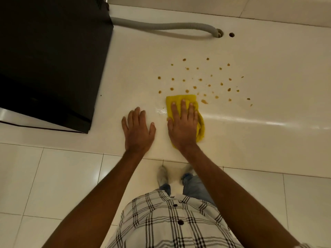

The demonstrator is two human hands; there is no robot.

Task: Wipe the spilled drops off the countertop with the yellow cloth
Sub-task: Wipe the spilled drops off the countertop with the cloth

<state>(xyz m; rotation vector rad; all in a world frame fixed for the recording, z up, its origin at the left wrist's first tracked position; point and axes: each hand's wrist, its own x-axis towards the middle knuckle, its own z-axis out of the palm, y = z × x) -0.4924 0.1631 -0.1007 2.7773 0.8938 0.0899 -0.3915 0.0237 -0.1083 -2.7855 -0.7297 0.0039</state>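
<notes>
Far left: black appliance (50, 59) standing on the pale counter (268, 131), a grey hose (161, 25) running from behind it to a hole near the back edge. Just right of the appliance's front corner: left hand (138, 130) laid flat on bare counter, palm down, fingers (137, 113) slightly spread, gripping nothing. A wet streak (161, 110) glistening between the hands. Just beside, to the right: right hand (182, 126) pressed flat on the cloth (179, 99), fingers slightly apart and extended, not curled round it. Cloth lying under that palm and those fingers, its far edge showing past the fingertips, its right side bunched out beyond the little finger, a corner peeking out near the wrist. Beyond and to the right of the cloth: brown drops (206, 81) scattered over the counter, the nearest ones just off the cloth's far edge and right corner, the farthest well toward the right. Below the counter edge: tiled floor, checked shirt, jeans and pale shoes. No containers or readable writing to report.
</notes>
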